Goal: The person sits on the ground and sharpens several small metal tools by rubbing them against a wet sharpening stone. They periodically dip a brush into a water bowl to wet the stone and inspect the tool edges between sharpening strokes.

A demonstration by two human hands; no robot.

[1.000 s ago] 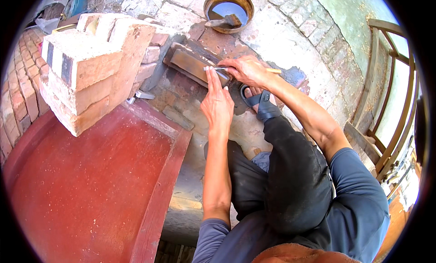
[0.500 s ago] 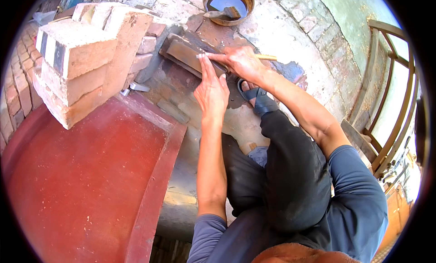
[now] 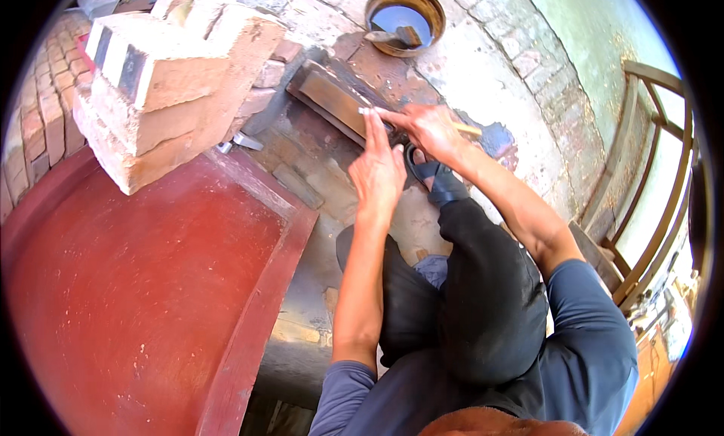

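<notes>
A long brown sharpening stone [image 3: 323, 94] lies slantwise on a dark wet block on the ground. My right hand [image 3: 431, 131] is closed around a slim tool with a yellow handle [image 3: 469, 130], which sticks out past the little-finger side. The tool's working end is hidden beneath my fingers at the stone. My left hand [image 3: 377, 168] reaches in from below, its fingers stretched straight and lying together. Its fingertips meet those of the right hand on the stone's surface, and its thumb stands a little apart.
Beyond the stone is a round bowl [image 3: 379, 3] of dark water with a brush [image 3: 398, 36] in it. Stacked pale bricks [image 3: 181, 82] rise at left above a red panel [image 3: 151, 285]. My sandalled foot [image 3: 434, 176] is close to my right hand. A wooden frame [image 3: 630, 172] leans at right.
Both hands have slid together a little along the stone, toward its near right end. The whole view has shifted slightly, so the bowl, bricks and stone appear farther right.
</notes>
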